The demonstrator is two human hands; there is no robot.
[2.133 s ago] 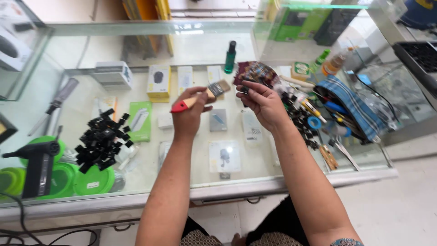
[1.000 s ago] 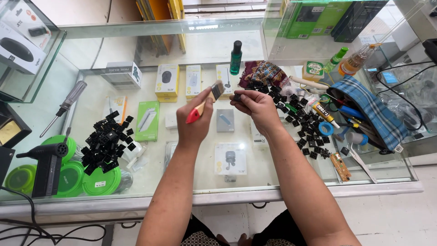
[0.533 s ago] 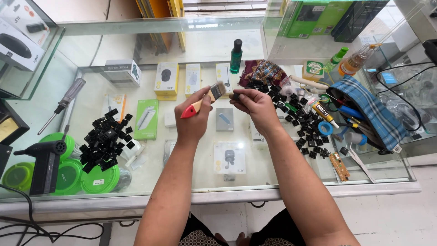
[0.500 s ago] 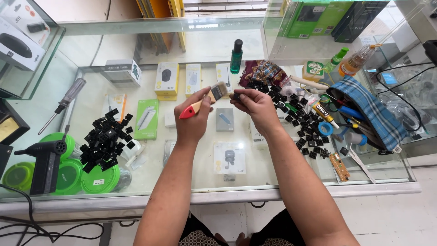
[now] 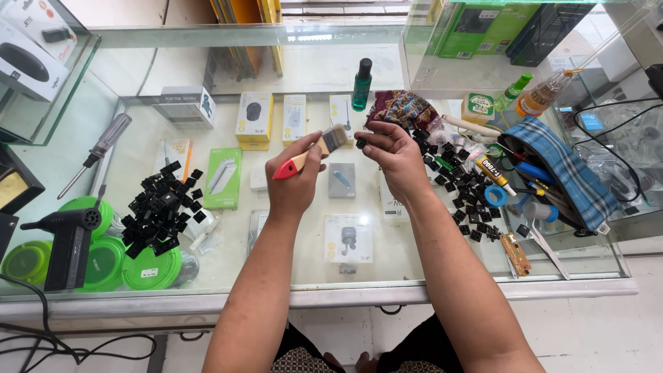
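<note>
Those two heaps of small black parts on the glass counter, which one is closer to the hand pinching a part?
The heap on the right, beside the blue checked pouch; it lies just past the right hand. The other heap sits far left.

An electronics repair shop: glass display counter (image 5: pixel 387 276) holding boxed gadgets (image 5: pixel 253 117), with scattered tools (image 5: pixel 97 152).

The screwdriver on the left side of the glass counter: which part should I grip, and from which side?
Likely best by the grey handle, from above. The screwdriver lies flat on the glass counter, handle toward the far end, thin shaft angled down-left toward the near side. The handle is the thickest part, with bare glass on both flanks, so fingers can close across it. Both hands are busy: left hand holds a brush.
</note>
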